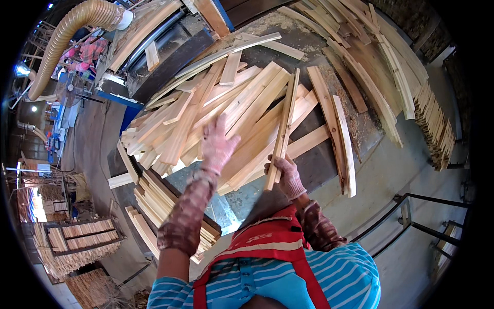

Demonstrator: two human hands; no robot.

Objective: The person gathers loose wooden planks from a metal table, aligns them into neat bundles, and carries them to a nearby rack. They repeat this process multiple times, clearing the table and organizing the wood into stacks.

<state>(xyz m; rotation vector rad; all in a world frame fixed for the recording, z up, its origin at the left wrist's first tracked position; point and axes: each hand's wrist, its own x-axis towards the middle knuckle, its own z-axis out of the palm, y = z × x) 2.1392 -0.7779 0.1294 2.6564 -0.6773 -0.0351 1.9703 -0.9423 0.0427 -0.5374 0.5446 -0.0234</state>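
My right hand, in a pale pinkish knit glove with dark fingertips, is closed round the near end of a narrow wooden slat. The slat slants up and away over the pile. My left hand, gloved too, reaches over the heap of loose wooden boards with its fingers spread and nothing in them. Whether its palm touches the boards beneath, I cannot tell. The boards lie overlapped at many angles on a dark metal table.
A machine with a thick ribbed hose stands at the far left. More long boards lie at the far right. Stacked slats sit beside my left forearm. A black metal frame stands at right. A person is in the left background.
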